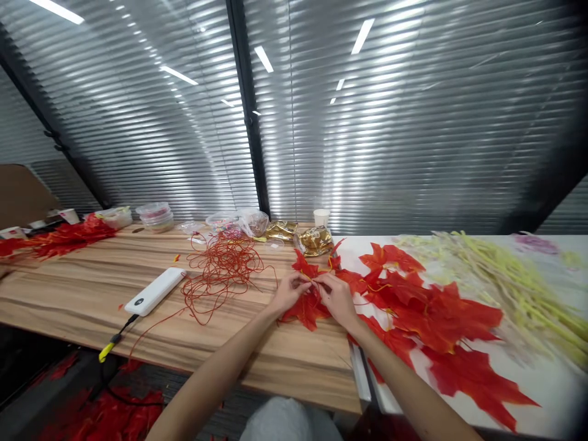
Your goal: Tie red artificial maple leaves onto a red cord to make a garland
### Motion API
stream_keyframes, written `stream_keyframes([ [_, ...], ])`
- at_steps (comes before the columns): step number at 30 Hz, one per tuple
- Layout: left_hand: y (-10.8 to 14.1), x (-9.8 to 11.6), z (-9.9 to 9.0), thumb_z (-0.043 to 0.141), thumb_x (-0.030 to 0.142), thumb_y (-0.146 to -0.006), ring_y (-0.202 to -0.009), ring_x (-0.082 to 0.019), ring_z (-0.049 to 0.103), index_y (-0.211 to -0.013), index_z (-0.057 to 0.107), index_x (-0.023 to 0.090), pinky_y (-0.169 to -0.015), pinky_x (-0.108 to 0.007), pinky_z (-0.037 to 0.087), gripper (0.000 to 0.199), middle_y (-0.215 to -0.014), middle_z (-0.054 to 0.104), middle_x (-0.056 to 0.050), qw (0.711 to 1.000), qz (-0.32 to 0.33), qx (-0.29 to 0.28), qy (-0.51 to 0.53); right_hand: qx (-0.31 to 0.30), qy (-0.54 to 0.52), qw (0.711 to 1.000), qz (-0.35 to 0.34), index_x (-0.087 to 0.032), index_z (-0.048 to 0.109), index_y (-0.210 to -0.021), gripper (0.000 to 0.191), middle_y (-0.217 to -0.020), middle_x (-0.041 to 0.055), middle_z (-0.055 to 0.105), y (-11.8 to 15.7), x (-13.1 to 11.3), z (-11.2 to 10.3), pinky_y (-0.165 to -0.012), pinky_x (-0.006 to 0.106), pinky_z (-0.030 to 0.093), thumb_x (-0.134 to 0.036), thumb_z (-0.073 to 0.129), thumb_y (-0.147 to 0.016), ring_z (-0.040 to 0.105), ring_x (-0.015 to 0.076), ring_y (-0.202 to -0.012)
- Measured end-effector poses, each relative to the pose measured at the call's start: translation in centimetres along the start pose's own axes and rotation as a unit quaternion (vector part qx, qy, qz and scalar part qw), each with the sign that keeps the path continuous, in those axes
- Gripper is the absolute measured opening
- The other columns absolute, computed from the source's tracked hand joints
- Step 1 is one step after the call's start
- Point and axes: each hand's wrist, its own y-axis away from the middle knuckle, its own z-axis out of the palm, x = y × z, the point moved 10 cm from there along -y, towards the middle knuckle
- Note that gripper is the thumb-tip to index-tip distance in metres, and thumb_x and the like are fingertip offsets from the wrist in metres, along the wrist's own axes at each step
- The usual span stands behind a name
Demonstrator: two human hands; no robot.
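Strand (313, 282) at red leaf (307, 313) pinched by L hand (290, 291) & R hand (337, 297). Tangled cord (228, 263) seen ~9 o'clock, leaf pile (429, 312) ~3.

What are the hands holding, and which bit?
The left hand and right hand meet over a red leaf; whether they pinch its stem or string, I can't tell.

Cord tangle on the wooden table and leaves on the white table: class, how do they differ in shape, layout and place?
Shape: the cord is thin, while the leaves are broad and pointed.
Layout: the cord lies in loose loops; the leaves overlap in a spread.
Place: the cord is on the wooden table, the leaves on the white table.
Shared: both are reddish.
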Motion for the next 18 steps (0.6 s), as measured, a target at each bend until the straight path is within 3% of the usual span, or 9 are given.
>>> stream_keyframes([
  [10, -0.04, -0.06, -0.40, 0.071, 0.031, -0.060, -0.061, -0.013, 0.055, -0.070, 0.061, 0.013, -0.064, -0.026, 0.043, 0.023, -0.066, 0.062, -0.003, 1.000, -0.009, 0.022, 0.018, -0.014, -0.023, 1.000, -0.013, -0.019, 0.065, -0.085, 0.019, -0.080, 0.0060, 0.064, -0.10, -0.49, 0.41, -0.068, 0.030, 0.046, -0.016, 0.046, -0.081, 0.058, 0.0180, -0.073],
  [18, -0.03, -0.04, -0.48, 0.071, 0.028, -0.061, -0.061, -0.013, 0.054, -0.070, 0.062, 0.013, -0.062, -0.026, 0.043, 0.019, -0.069, 0.062, -0.004, 0.999, -0.009, 0.029, -0.010, 0.006, 0.027, 1.000, 0.015, -0.018, 0.063, -0.083, 0.017, -0.079, 0.0060, 0.064, -0.10, 0.14, 0.12, -0.065, 0.029, 0.044, -0.024, 0.047, -0.083, 0.058, 0.0186, -0.071],
])
